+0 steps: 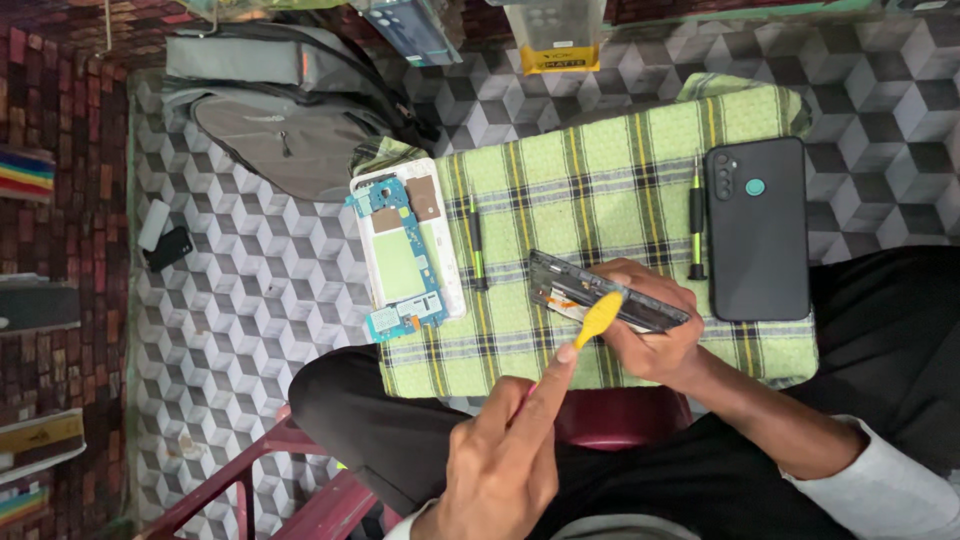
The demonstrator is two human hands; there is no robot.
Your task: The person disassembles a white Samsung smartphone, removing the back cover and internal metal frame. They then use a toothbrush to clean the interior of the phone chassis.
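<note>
My right hand (650, 335) grips a dark, thin phone frame (560, 285) and holds it tilted over a green plaid cloth (600, 160). My left hand (500, 460) holds a yellow-headed brush (600, 315), with the index finger stretched along its handle. The brush head rests on the frame beside my right fingers. A white phone body (405, 250) lies open on the cloth's left edge, its blue circuit board showing.
A black phone (757, 228) lies face down at the cloth's right, with a green-and-black screwdriver (696, 220) next to it. A second slim tool (477, 245) lies near the open phone. A grey backpack (290, 110) sits behind, and a maroon stool (620, 415) is below the cloth.
</note>
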